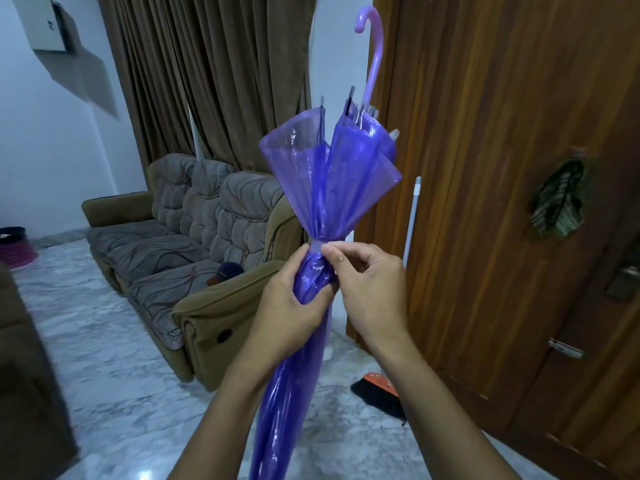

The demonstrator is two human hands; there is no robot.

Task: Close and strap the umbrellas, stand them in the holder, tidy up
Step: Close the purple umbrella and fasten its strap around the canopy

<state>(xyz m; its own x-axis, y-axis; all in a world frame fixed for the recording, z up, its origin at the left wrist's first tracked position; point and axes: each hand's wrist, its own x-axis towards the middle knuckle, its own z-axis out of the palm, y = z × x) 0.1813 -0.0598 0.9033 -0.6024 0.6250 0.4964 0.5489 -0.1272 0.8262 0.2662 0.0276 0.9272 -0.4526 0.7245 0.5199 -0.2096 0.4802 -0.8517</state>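
Observation:
A closed purple see-through umbrella [332, 181] is held in front of me with its curved lilac handle [374, 53] pointing up and its tip end running down out of view at the bottom. My left hand [291, 303] grips the gathered canopy around its middle. My right hand [367, 282] pinches the pale strap [317, 245] that wraps the canopy just above my left hand. Above the strap the canopy folds flare outward.
A brown patterned sofa [194, 251] stands to the left on the marble floor. A wooden door [502, 202] with a hanging cloth [559, 202] is on the right. A broom [410, 237] leans by the door, its head [377, 393] on the floor. A dark bin [14, 244] sits far left.

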